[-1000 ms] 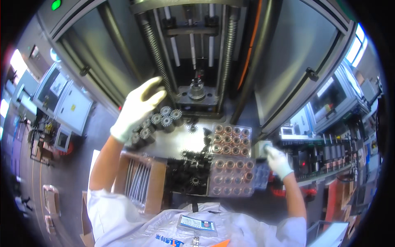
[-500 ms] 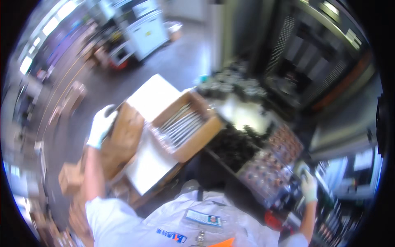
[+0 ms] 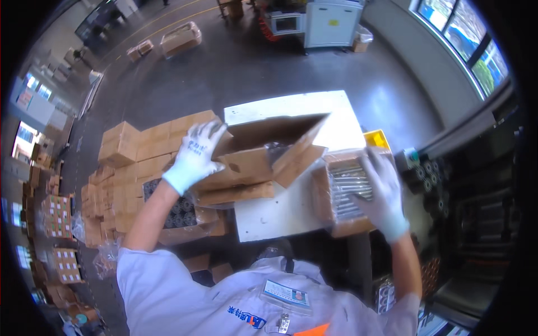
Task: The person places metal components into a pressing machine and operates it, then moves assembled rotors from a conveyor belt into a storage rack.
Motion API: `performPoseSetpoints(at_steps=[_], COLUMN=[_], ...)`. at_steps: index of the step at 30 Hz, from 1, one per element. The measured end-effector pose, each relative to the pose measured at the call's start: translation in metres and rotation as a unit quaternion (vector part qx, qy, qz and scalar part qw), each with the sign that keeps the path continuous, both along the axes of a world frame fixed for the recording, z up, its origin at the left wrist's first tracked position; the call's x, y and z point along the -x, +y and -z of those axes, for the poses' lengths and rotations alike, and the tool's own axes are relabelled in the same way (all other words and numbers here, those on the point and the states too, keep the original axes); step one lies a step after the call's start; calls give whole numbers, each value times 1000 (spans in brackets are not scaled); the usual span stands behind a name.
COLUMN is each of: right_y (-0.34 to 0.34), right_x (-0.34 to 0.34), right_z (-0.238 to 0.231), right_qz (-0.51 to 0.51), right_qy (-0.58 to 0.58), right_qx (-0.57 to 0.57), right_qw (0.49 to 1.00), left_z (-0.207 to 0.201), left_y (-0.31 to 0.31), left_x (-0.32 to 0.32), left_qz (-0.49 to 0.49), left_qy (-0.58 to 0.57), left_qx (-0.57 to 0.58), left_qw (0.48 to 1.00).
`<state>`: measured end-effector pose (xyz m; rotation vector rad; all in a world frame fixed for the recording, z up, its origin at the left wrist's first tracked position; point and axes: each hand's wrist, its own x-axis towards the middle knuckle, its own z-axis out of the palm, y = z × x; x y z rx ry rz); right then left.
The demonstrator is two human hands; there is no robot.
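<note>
My left hand [image 3: 196,152], in a white glove, has its fingers spread at the left end of an open cardboard box [image 3: 241,171]. That box has raised flaps, and dark contents show only in part through its opening. My right hand [image 3: 382,190], also gloved, reaches over a smaller carton [image 3: 353,227] lined with clear plastic. Its fingers are apart, thumb stretched to the left, above a row of silvery metal rods [image 3: 348,187]. Whether the fingertips touch the rods I cannot tell. Both boxes rest on a white board [image 3: 255,221].
Stacked cardboard boxes [image 3: 126,185] stand at the left, beside an open carton of dark round parts [image 3: 182,213]. A yellow bin [image 3: 376,138] sits behind the rod carton. Dark machinery [image 3: 482,207] lines the right side. A white cabinet [image 3: 332,25] stands farther back.
The view has swung to the left, toward the boxes. My right hand has left the trays of small parts and come over the rod carton. My left hand stays by the larger box.
</note>
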<state>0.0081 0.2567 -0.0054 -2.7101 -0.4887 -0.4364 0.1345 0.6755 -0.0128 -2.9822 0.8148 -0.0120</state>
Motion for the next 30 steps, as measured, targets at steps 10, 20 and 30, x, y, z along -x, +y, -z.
performPoseSetpoints(at_steps=[10, 20, 30], right_y=[71, 80, 137], right_x=[-183, -98, 6], right_z=[54, -21, -11], right_qz=[-172, -264, -238], right_qy=[72, -197, -241], right_qx=[134, 196, -51], right_qw=[973, 923, 939], left_z=[45, 61, -6], left_y=[43, 25, 195], left_x=[39, 185, 415], left_qz=[-119, -84, -412], left_qy=[108, -148, -337], left_qx=[170, 228, 51], left_qw=[972, 959, 845])
